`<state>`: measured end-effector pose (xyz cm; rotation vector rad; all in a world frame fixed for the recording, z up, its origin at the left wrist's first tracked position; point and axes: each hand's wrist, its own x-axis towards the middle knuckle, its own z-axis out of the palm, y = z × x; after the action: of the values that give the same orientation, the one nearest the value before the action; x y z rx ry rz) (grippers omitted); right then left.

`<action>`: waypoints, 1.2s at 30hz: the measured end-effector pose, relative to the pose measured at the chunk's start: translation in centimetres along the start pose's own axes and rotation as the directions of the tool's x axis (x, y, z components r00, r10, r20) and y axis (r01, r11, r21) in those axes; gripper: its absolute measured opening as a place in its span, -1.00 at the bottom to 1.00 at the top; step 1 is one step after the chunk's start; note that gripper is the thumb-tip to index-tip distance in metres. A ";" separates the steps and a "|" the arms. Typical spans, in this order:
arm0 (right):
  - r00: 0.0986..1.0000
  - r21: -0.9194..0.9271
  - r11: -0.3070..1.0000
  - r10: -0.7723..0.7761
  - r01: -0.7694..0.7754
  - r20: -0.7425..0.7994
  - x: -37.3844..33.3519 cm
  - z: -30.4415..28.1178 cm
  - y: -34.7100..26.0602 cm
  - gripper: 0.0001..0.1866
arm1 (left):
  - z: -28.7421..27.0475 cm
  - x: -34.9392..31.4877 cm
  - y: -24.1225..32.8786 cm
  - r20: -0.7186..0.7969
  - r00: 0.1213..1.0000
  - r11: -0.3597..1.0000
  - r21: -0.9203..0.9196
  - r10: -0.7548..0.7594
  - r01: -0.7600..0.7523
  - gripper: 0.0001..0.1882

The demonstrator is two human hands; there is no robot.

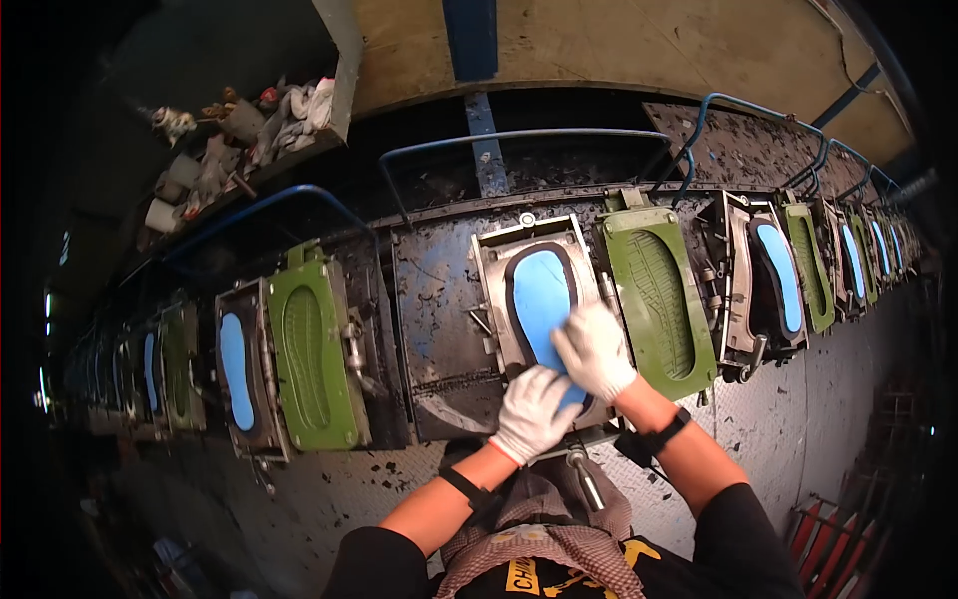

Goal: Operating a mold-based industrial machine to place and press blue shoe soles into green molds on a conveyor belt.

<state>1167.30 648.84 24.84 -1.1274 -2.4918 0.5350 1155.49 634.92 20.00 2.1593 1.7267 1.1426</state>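
A blue foot-shaped insole [540, 290] with a dark rim around it lies in the open metal mould [489, 262] in front of me. My left hand [534, 411], in a white knit glove, has its bent fingers at the insole's heel end, on the near left side. From the right, my right hand [596, 351], gloved the same way, rests its curled fingers on the insole a little farther up. Together the hands cover part of the heel. The mould's green lid half [654, 290], with a ribbed sole-shaped hollow, stands open just to the right.
Similar moulds with blue insoles, such as the left one [239, 369] and the right one [776, 275], line the curved bench. Blue tube rails [519, 134] run behind them. Crumpled gloves [289, 125] fill a shelf at upper left. Dark scraps litter the metal plate [439, 319].
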 end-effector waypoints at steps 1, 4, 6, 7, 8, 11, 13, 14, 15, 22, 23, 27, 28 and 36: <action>0.989 0.028 0.995 0.094 -0.091 -0.115 2.6 0.6 -0.8 -0.81 | -0.1 -0.1 -0.3 0.051 0.998 1.000 -0.012 0.027 -0.027 -0.54; 0.966 -0.156 0.988 -0.029 -0.012 -0.255 8.0 3.2 -0.8 -0.68 | -0.2 -0.3 -1.1 0.069 0.996 0.994 -0.099 0.048 -0.042 -0.50; 0.987 -0.235 0.968 0.046 -0.082 -0.155 8.9 5.2 0.2 -0.70 | -0.5 -0.3 -1.4 0.111 0.992 0.993 -0.100 0.068 -0.057 -0.52; 0.992 -0.252 0.962 0.078 -0.101 -0.099 9.3 6.2 0.8 -0.71 | -0.5 -0.1 -1.3 0.108 0.992 0.993 -0.105 0.072 -0.060 -0.54; 0.980 -0.266 0.961 0.026 -0.079 -0.196 9.2 6.7 1.2 -0.72 | -0.7 0.2 -1.5 0.143 0.987 0.992 -0.115 0.075 -0.059 -0.56; 0.992 -0.184 0.982 0.020 -0.043 -0.126 8.0 5.2 1.5 -0.66 | -1.1 2.4 -1.9 0.063 0.970 0.967 -0.111 0.236 -0.228 -0.66; 0.977 0.181 0.972 0.172 -0.148 -0.126 6.2 1.8 0.2 -0.54 | -1.0 4.5 -2.5 0.171 0.918 0.931 -0.140 0.357 -0.336 -0.63; 0.938 0.487 0.836 0.336 -0.253 -0.090 4.9 -0.2 -0.8 -0.48 | -1.0 5.6 -2.9 0.338 0.848 0.911 -0.206 0.408 -0.356 -0.62; 0.899 0.417 0.839 0.426 -0.349 -0.104 2.3 -2.7 -2.0 -0.48 | -0.9 6.7 -3.2 0.494 0.761 0.907 -0.250 0.420 -0.338 -0.62; 0.725 -0.027 0.792 0.571 -0.609 0.385 -18.3 -2.9 -8.8 -0.88 | -1.2 9.0 -3.2 0.732 0.564 0.923 -0.326 0.383 -0.203 -0.41; 0.807 -0.027 0.873 0.461 -0.486 0.369 -19.6 -2.2 -7.4 -0.89 | -1.4 8.9 -3.0 0.740 0.565 0.931 -0.298 0.365 -0.212 -0.42; 0.807 -0.056 0.984 -0.108 0.171 0.580 -20.0 -1.8 0.5 -0.77 | -1.5 9.1 -1.9 0.750 0.551 0.924 -0.226 0.366 -0.308 -0.41; 0.764 -0.004 0.981 -0.149 0.195 0.628 -19.4 -2.0 1.4 -0.77 | -1.5 9.2 -1.9 0.729 0.568 0.919 -0.239 0.383 -0.313 -0.41; 0.685 0.170 0.796 0.365 -0.581 0.631 -19.6 -2.2 -4.2 -0.50 | -2.7 5.5 -2.6 0.592 0.761 0.958 -0.066 0.263 -0.280 -0.03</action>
<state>1177.80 631.69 25.59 -1.6617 -2.3373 1.6382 1152.01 639.74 22.96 2.4758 1.1756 0.3800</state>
